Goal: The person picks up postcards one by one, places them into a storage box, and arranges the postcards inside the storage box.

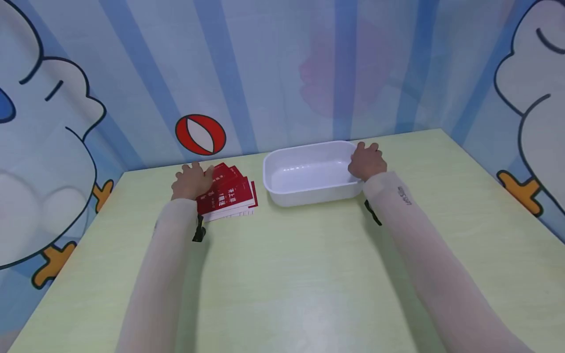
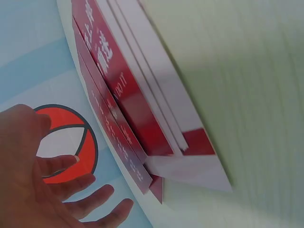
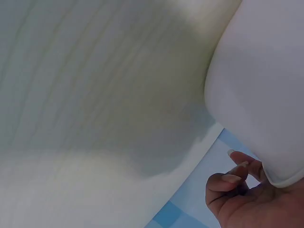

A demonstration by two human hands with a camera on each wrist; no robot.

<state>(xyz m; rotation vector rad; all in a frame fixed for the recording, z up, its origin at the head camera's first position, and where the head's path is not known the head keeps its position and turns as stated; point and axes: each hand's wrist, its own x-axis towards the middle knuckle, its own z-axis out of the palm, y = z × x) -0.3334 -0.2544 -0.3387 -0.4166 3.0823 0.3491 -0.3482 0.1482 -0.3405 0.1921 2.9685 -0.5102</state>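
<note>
A fanned pile of red cards with white lettering lies on the table, white sheets showing along its near edge. My left hand is over the pile's left side in the head view. Its fingers are loosely spread in the left wrist view, with a gap between them and the cards. At the right end of a white rectangular basin, my right hand grips the rim. The right wrist view shows curled fingers beside the basin's outer wall; the thumb is hidden. Nothing lies inside the basin.
The pale wood-patterned table ends at the back against a blue striped backdrop printed with cartoon figures and a red-and-white ball. Basin and cards stand side by side near that back edge.
</note>
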